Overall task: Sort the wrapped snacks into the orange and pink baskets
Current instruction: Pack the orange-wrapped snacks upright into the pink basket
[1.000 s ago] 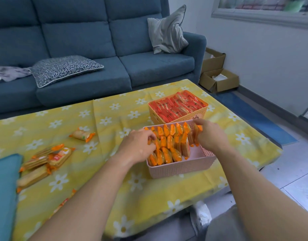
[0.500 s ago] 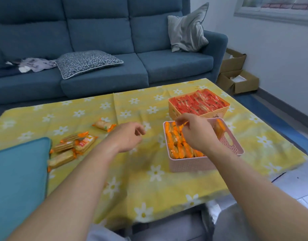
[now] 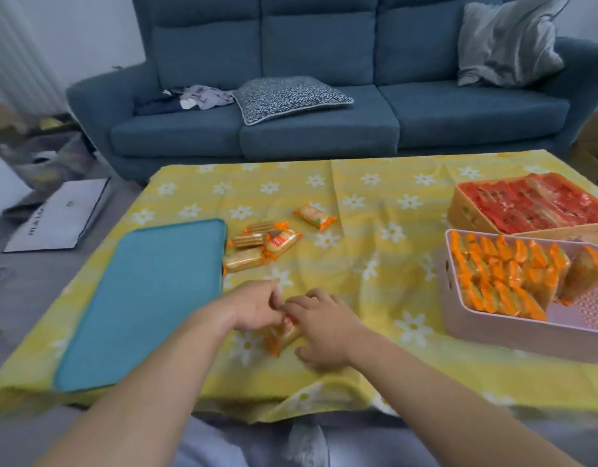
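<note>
Orange-wrapped snack (image 3: 284,335) half hidden under left hand (image 3: 254,308) and right hand (image 3: 321,326), both grips unclear.

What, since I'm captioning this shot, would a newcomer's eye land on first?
The two bright baskets at the right: the orange basket of red-wrapped snacks behind the pink basket of orange-wrapped snacks. Then the left hand and right hand meet on one wrapped snack near the tablecloth's front edge.
</note>
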A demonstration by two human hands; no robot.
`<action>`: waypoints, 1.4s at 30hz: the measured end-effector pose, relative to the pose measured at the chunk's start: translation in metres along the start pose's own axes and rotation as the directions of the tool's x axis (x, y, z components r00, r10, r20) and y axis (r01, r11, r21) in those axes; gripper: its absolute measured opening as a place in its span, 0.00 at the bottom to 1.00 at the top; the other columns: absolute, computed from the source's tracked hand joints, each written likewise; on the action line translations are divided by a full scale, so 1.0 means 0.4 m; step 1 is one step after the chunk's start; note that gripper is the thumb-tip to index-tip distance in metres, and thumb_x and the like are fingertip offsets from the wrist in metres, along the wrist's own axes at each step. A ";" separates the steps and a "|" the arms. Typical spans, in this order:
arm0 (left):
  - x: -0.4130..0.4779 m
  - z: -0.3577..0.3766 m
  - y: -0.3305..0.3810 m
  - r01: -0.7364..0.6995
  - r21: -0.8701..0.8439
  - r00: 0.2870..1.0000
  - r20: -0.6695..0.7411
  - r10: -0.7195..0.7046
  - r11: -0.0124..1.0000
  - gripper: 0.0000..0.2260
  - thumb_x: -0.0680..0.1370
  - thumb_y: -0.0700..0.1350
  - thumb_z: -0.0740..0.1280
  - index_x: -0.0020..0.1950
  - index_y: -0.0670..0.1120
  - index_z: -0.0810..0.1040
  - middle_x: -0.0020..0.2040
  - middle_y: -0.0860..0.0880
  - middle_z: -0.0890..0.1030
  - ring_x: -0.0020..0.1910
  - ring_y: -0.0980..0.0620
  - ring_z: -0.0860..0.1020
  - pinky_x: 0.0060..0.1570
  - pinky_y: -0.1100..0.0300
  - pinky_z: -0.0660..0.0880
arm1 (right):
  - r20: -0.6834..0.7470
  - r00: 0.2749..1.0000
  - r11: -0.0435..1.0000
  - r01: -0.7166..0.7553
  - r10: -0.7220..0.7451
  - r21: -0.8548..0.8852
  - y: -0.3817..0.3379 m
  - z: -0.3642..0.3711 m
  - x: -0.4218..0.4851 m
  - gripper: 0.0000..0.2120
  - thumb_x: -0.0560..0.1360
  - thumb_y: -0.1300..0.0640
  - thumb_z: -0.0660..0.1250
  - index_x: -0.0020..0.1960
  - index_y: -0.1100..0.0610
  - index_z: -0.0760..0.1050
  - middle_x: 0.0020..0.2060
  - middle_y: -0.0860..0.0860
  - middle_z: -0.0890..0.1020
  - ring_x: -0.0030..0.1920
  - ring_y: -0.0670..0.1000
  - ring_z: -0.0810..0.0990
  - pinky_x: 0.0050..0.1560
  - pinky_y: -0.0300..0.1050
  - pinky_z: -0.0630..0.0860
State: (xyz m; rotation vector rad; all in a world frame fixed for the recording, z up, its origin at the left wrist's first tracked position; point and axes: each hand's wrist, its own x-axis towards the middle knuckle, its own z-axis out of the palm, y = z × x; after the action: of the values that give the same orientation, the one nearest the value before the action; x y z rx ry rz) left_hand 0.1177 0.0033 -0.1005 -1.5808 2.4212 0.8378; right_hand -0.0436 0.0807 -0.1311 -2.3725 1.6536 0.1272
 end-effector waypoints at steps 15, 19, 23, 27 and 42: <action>0.246 -0.056 -0.110 0.269 0.279 0.931 -0.319 -0.176 0.922 0.29 0.74 0.42 0.71 0.72 0.45 0.65 0.70 0.43 0.70 0.69 0.41 0.69 0.64 0.48 0.72 | -0.220 0.840 0.797 -0.340 0.496 0.499 0.252 -0.183 0.368 0.20 0.79 0.48 0.62 0.66 0.58 0.68 0.62 0.59 0.75 0.61 0.63 0.76 0.56 0.52 0.72; 0.253 -0.106 -0.134 0.245 0.183 0.950 -0.239 -0.199 0.952 0.15 0.73 0.51 0.71 0.57 0.49 0.78 0.57 0.46 0.82 0.57 0.44 0.79 0.53 0.54 0.77 | -0.205 0.817 0.836 -0.491 0.539 0.245 0.295 -0.192 0.491 0.31 0.76 0.41 0.66 0.71 0.58 0.66 0.67 0.58 0.71 0.67 0.62 0.73 0.62 0.56 0.73; 0.255 -0.182 -0.158 0.153 -0.227 0.896 -0.378 -0.232 0.962 0.10 0.71 0.54 0.72 0.42 0.50 0.76 0.43 0.49 0.79 0.45 0.47 0.79 0.42 0.57 0.72 | -0.121 0.829 0.838 -0.537 0.546 0.097 0.316 -0.174 0.533 0.27 0.76 0.49 0.67 0.70 0.59 0.67 0.67 0.57 0.74 0.68 0.61 0.71 0.60 0.53 0.72; 0.299 -0.146 -0.145 0.110 -0.458 0.825 -0.453 -0.338 0.882 0.12 0.75 0.51 0.68 0.50 0.45 0.73 0.52 0.48 0.76 0.54 0.45 0.76 0.51 0.54 0.72 | -0.206 0.787 0.782 -0.471 0.582 0.408 0.331 -0.184 0.540 0.23 0.75 0.49 0.68 0.64 0.59 0.69 0.58 0.57 0.79 0.57 0.61 0.79 0.46 0.48 0.71; 0.287 -0.086 -0.049 0.312 -0.503 0.890 -0.141 -0.433 0.806 0.26 0.81 0.52 0.62 0.72 0.42 0.58 0.52 0.44 0.79 0.64 0.37 0.73 0.67 0.45 0.68 | 0.116 0.783 0.284 -0.354 0.611 0.891 0.189 -0.139 0.394 0.07 0.73 0.56 0.67 0.39 0.57 0.73 0.33 0.55 0.75 0.35 0.56 0.75 0.33 0.44 0.68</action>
State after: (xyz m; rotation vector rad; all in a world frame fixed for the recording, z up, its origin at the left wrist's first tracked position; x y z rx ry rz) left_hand 0.0905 -0.1126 -0.1248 -2.3773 2.0093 1.2716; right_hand -0.0621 -0.1014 -0.1219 -1.0296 1.8305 -0.8008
